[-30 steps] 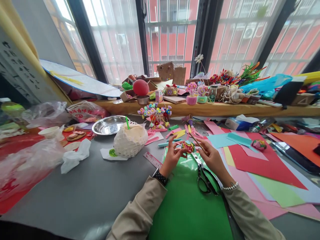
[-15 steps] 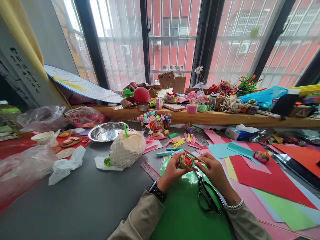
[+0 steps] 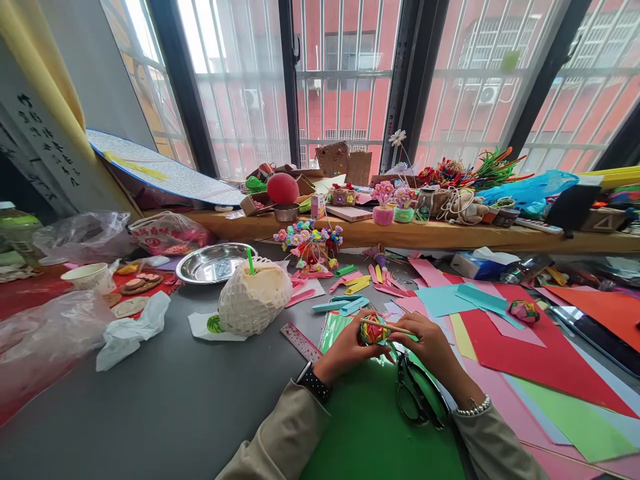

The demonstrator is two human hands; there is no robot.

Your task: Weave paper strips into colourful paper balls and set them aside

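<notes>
Wrapped round a small multicoloured folded-paper ball (image 3: 373,333), my left hand (image 3: 346,348) holds it over the green sheet (image 3: 385,427). A thin wooden stick (image 3: 387,326) is pinched in my right hand (image 3: 425,342), lying across the front of the ball. The stick appears to touch the ball's upper part. Black-handled scissors (image 3: 417,393) rest on the green sheet just below my right hand, their blades partly hidden. A similar paper ball (image 3: 523,311) sits on the red paper to the right.
Coloured paper sheets (image 3: 520,353) spread over the right side. Folded strips (image 3: 357,285) and a pink ruler (image 3: 301,342) lie near my hands. Left of them stand a net-wrapped coconut (image 3: 255,297) and a steel dish (image 3: 216,262). Crafts crowd the wooden sill (image 3: 345,232) behind.
The stick has swung from a steeper slant to nearly level across the ball. My right hand has shifted slightly, and the ball has turned a little in my left hand.
</notes>
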